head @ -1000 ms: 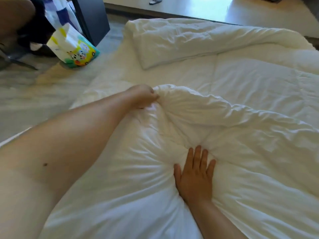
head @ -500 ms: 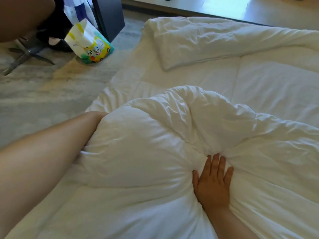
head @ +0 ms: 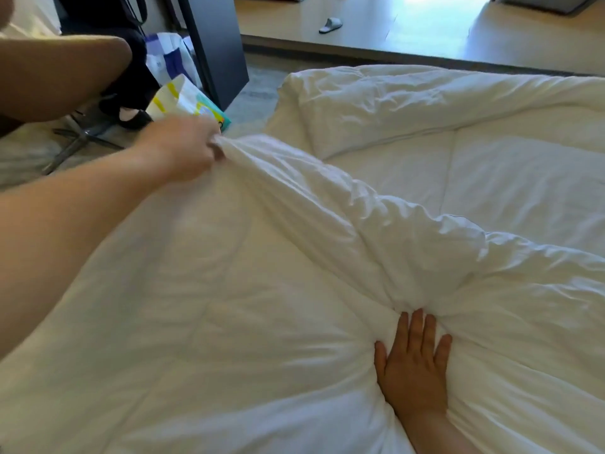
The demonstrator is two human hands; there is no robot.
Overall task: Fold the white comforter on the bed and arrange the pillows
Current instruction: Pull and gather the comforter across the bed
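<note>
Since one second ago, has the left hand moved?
Yes. The left hand, gripping the comforter, moved left, off the bed toward the colourful bag on the floor.

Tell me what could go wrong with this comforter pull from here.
1. The left hand pinches only a small bunch of the comforter; it could slip out mid-pull.
2. The right hand lies flat on bunched folds, so a hard pull may drag the fabric from under it and skew the fold.
3. The pinched edge is near the colourful bag and could knock it.
</note>
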